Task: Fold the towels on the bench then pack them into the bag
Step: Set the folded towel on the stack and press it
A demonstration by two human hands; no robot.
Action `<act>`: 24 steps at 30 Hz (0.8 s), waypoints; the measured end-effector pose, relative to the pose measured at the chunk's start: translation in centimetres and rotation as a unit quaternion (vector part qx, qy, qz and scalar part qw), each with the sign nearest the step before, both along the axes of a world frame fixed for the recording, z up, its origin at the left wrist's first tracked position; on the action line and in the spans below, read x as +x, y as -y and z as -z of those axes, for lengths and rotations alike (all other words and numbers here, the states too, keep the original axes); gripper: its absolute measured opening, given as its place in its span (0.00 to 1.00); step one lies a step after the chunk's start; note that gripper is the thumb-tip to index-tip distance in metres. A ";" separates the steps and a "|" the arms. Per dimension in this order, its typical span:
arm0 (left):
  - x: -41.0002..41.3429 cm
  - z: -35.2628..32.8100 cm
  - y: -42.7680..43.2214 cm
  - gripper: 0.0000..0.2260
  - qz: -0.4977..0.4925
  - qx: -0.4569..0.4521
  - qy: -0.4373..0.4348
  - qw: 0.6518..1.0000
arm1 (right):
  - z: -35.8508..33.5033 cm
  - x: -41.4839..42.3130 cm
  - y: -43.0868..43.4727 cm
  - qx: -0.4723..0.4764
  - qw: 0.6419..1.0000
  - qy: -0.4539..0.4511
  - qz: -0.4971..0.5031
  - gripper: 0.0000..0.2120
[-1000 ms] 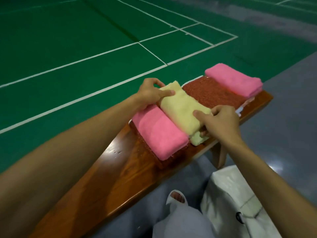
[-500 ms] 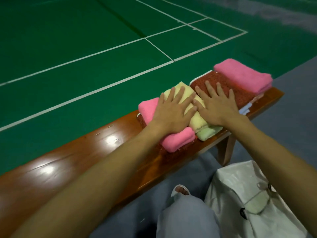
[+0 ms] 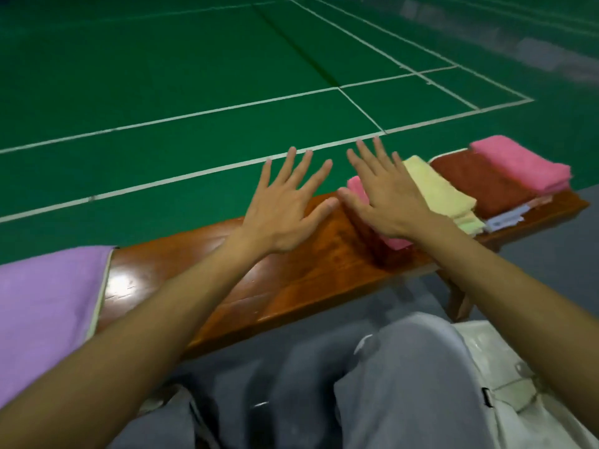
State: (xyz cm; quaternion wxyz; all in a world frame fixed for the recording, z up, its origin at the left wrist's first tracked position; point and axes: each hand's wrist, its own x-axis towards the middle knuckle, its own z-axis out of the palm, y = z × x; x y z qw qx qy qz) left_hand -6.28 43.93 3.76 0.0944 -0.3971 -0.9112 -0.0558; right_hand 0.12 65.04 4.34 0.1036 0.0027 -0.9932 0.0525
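Both hands have come off the pink towel (image 3: 358,189) and yellow towel (image 3: 434,186) since half a second ago: my left hand (image 3: 288,205) and right hand (image 3: 389,196) hover over the bench (image 3: 291,280), fingers spread, holding nothing. These towels lie folded, side by side, long axes across the bench. I cannot see into the bag (image 3: 505,377).

A green court floor (image 3: 162,76) fills the upper view, marked with white lines (image 3: 194,116) that cross at right angles and form a corner at the upper right. A dark seam (image 3: 291,40) slants across the green. Past the far lines lies a blurred grey strip (image 3: 534,50). A glossy brown wooden bench (image 3: 291,280) stands with green behind it and grey floor (image 3: 557,247) in front, one leg (image 3: 457,296) showing under its right end. Bright glare (image 3: 121,283) shines on its top toward the left end.
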 end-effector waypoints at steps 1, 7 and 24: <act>-0.1 0.4 3.3 0.33 -0.023 -0.003 0.001 1.000 | 0.2 -0.6 2.4 -0.004 1.000 0.007 -0.019 0.43; 0.8 3.7 24.0 0.36 -0.193 -0.042 0.052 0.979 | 3.1 -4.4 18.4 -0.035 0.987 0.068 -0.143 0.45; 5.0 7.8 56.3 0.24 -0.623 0.199 0.041 0.755 | 9.3 -6.5 45.9 -0.336 0.934 0.118 0.020 0.13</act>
